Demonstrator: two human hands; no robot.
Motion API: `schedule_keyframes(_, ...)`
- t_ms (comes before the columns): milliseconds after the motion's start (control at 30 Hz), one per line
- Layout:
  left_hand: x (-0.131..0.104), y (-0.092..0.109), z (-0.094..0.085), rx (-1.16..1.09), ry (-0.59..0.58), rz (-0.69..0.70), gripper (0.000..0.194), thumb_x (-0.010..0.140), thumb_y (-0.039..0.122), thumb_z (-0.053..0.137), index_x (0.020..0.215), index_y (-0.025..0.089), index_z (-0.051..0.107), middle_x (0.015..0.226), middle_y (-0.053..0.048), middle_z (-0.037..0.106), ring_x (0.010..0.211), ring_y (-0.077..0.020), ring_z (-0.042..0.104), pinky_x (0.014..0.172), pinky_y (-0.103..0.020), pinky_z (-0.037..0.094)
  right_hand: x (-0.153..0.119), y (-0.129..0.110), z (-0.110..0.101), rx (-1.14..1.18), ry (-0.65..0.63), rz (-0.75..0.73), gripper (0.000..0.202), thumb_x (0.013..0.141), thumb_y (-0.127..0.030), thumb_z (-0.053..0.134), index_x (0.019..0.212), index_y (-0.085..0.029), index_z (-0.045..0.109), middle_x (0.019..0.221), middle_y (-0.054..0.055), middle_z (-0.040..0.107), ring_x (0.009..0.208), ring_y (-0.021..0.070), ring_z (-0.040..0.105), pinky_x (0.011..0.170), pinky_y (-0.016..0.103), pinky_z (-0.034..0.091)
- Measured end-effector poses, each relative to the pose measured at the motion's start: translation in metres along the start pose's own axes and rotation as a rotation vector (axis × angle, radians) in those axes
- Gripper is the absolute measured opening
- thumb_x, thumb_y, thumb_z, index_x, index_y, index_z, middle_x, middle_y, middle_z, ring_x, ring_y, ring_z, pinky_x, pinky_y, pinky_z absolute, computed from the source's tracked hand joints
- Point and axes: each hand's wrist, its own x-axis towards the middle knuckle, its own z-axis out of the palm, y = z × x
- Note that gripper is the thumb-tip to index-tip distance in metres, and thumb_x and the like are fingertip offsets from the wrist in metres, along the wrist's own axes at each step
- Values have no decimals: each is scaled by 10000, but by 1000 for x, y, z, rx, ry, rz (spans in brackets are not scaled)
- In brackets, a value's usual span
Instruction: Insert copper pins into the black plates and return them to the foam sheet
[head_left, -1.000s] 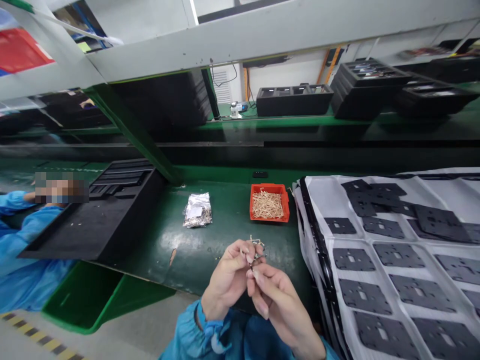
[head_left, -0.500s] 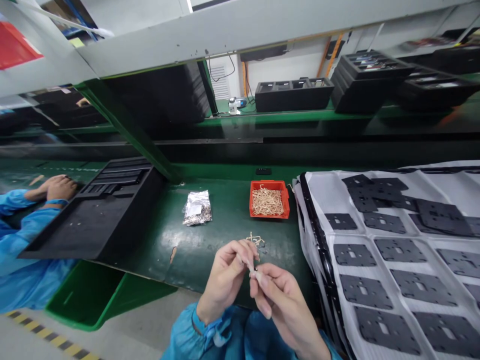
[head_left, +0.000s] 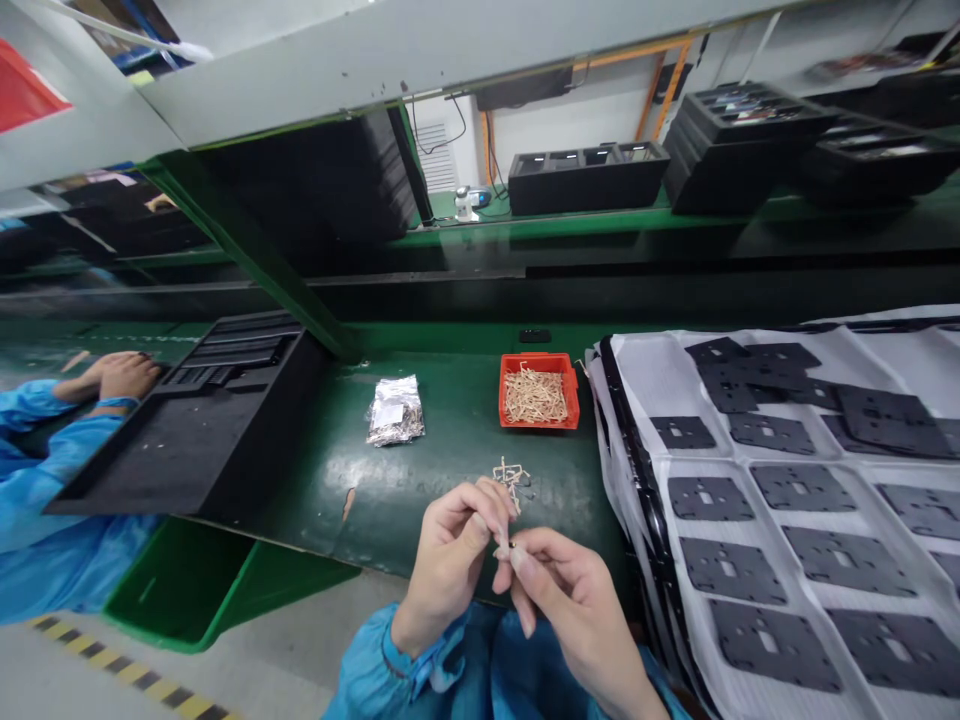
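Note:
My left hand and my right hand meet low in the middle of the view, over the near edge of the green bench. Both are closed in a pinch, fingertips almost touching. Between them shows a tiny dark and shiny piece, too small to name. Just beyond the fingers lies a small heap of thin beige bent pieces. Farther back stands a red bin full of similar beige pieces. To its left is a clear plastic bag holding small metallic parts.
On the right, a white-lined tray carries rows of dark flat plates. A black box stands at the left, beside a co-worker's hands. Below the bench edge is a green bin. A green post rises behind.
My hands stay pinched together with only small finger movements; the right fingertips have shifted slightly. The view has tilted a little, and the co-worker's hands hardly differ.

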Motion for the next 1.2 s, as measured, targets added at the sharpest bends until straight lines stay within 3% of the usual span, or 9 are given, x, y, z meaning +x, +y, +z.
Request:
schedule_keyframes(467, -7, 6, 11, 55, 44, 26, 284, 951, 412, 783, 746, 222, 733, 645, -15, 568, 813, -225, 561, 784, -328, 424, -9, -5, 2, -173, 53, -110, 273, 988, -438, 693, 881, -199, 769, 748, 29, 760, 481, 64, 592, 550, 204, 510)
schedule_keyframes(767, -9, 5, 13, 67, 49, 38, 288, 952, 416, 779, 742, 224, 733, 631, -16, 559, 805, -233, 559, 784, -341, 425, -13, -10, 3, -254, 72, -176, 294, 1004, -406, 666, 856, -201, 814, 611, -5, 680, 447, 77, 591, 560, 228, 508)
schedule_keyframes(1033, -11, 5, 12, 83, 43, 63, 267, 954, 417, 777, 761, 234, 746, 611, -10, 540, 808, -228, 568, 782, -331, 439, -16, -10, 3, -169, 26, -131, 251, 1001, -396, 674, 898, -192, 777, 760, 47, 769, 453, 70, 598, 523, 214, 496)
schedule_keyframes(1200, -14, 5, 10, 120, 37, 63, 264, 956, 433, 773, 782, 234, 754, 602, -18, 572, 827, -233, 593, 800, -329, 477, -14, -8, 2, -147, 34, -106, 326, 956, -471, 719, 836, -171, 762, 732, 66, 765, 441, 76, 592, 495, 210, 497)
